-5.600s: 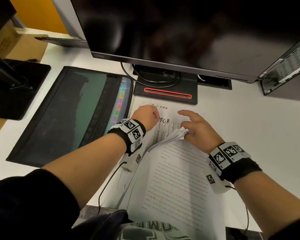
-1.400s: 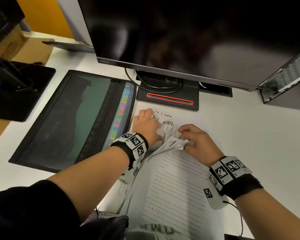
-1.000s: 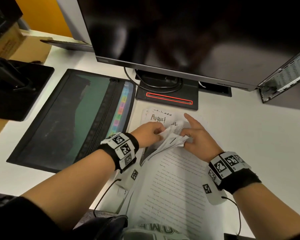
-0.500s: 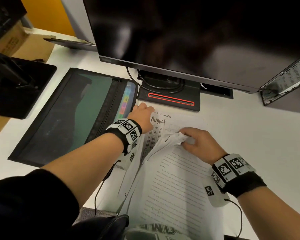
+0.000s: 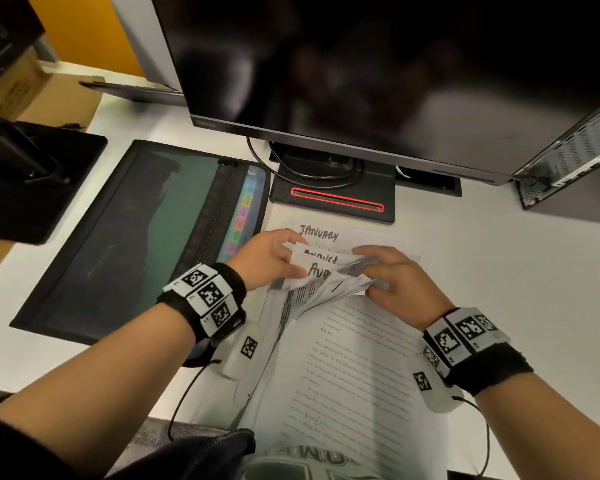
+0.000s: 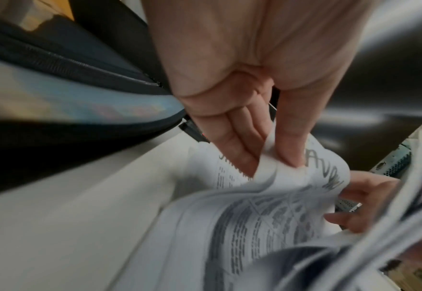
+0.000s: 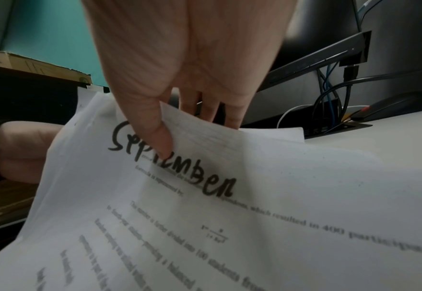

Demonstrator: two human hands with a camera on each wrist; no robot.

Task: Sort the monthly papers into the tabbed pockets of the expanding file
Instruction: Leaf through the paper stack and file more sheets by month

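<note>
A stack of printed papers lies on the white desk in front of me. My left hand pinches the top corners of two sheets headed "August" between thumb and fingers. My right hand grips the bent-back top edges of the upper sheets; its thumb presses on a sheet headed "September". Under them a "January" sheet lies flat. The black expanding file lies unzipped to the left, its coloured tabs showing.
A large dark monitor stands just behind the papers, with its base and a cable. A computer case is at the far right. A black stand and a cardboard box are at the far left.
My left hand came off the flat August sheet and now lifts the August corners, so the January sheet beneath shows. My right hand keeps the upper sheets bent back.
</note>
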